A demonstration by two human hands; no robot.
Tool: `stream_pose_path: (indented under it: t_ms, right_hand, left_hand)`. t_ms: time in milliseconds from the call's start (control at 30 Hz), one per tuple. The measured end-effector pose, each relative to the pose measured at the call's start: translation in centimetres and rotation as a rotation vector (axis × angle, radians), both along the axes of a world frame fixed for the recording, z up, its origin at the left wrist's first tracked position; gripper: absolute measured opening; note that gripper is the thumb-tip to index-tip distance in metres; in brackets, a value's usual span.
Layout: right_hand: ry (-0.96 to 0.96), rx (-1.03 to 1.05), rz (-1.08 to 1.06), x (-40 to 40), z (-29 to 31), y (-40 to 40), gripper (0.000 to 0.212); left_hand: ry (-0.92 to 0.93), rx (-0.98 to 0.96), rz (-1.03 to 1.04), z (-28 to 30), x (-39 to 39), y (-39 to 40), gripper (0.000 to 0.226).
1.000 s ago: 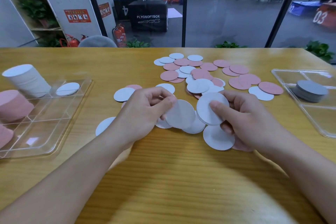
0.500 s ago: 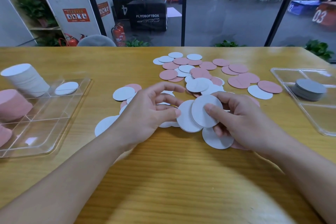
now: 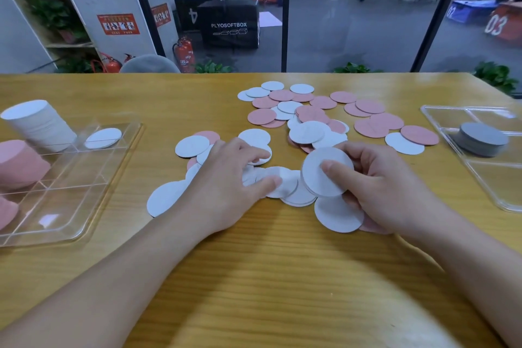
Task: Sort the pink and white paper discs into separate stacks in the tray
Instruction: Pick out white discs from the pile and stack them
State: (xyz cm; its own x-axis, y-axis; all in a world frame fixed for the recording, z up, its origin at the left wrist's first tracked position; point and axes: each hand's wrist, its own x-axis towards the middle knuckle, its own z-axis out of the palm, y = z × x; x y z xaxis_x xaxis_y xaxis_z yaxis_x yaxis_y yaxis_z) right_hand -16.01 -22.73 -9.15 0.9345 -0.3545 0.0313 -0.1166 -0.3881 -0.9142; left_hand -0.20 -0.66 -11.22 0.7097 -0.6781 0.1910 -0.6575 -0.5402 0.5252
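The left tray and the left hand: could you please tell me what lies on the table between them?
In the head view, bare wood only: no discs lie between the left tray and the left hand.

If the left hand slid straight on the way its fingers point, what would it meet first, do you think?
The left hand points right, across the loose white discs under its fingertips. Going on, it would probably first meet the white disc that the right hand holds, though depth is hard to judge.
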Motion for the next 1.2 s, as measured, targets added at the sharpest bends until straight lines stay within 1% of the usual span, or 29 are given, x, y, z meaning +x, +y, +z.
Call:
stream_pose_path:
  t_ms: [67,100,167,233,333,433,467,567,633,700,800,833,933,1033,1067,1200]
  right_hand:
    - [0.001,-0.004,-0.002,0.0,-0.1,0.1,0.018]
    - [0.002,-0.009,-0.001,0.0,-0.1,0.1,0.017]
    - [0.005,-0.022,0.0,0.0,0.0,0.2,0.017]
    - [0.003,-0.02,-0.004,0.0,0.0,0.3,0.017]
    - [-0.004,-0.002,-0.01,0.0,0.1,0.3,0.018]
    - [0.002,0.015,-0.023,-0.1,0.3,0.2,0.017]
    - [0.006,0.023,-0.025,-0.1,0.4,0.3,0.018]
    - [0.004,0.044,-0.028,-0.1,0.6,0.4,0.019]
    - [-0.009,0.072,-0.034,-0.1,0.7,0.3,0.018]
    - [-0.021,0.093,-0.039,-0.1,0.7,0.3,0.018]
    - [-0.017,0.1,-0.038,-0.1,0.8,0.3,0.018]
    - [-0.013,0.104,-0.038,-0.1,0.8,0.3,0.018]
    - [0.004,0.105,-0.035,-0.1,0.8,0.3,0.018]
    - [0.021,0.103,-0.019,-0.1,0.8,0.3,0.019]
    - [0.027,0.102,-0.015,-0.1,0.8,0.3,0.019]
    - [0.026,0.044,-0.001,0.0,0.5,0.4,0.019]
  left_hand:
    - [-0.034,0.116,-0.002,0.0,-0.3,-0.1,0.055]
    - [-0.05,0.149,-0.002,0.0,-0.5,-0.2,0.055]
    - [-0.055,0.161,-0.013,0.1,-0.7,-0.4,0.047]
    - [-0.038,0.131,-0.026,0.2,-0.7,-0.3,0.04]
    - [0.013,-0.009,-0.03,0.3,-0.7,-0.2,0.034]
    - [0.196,-0.26,-0.023,0.5,-0.6,-0.3,0.021]
    - [0.243,-0.317,-0.024,0.7,-0.5,-0.2,0.017]
    - [0.342,-0.385,-0.028,1.0,-0.3,0.0,0.007]
    - [0.403,-0.409,-0.003,1.2,-0.3,0.0,0.003]
    - [0.432,-0.427,0.032,1.3,-0.4,0.1,0.016]
    - [0.536,-0.521,0.035,1.3,-0.1,0.1,0.036]
    - [0.541,-0.525,0.024,1.3,0.0,0.1,0.035]
    - [0.509,-0.481,-0.022,1.6,-0.1,0.4,0.01]
    - [0.5,-0.492,-0.041,1.6,-0.3,0.3,0.028]
    - [0.504,-0.512,-0.05,1.5,-0.4,0.2,0.03]
    - [0.563,-0.563,-0.085,1.4,-0.6,0.1,0.029]
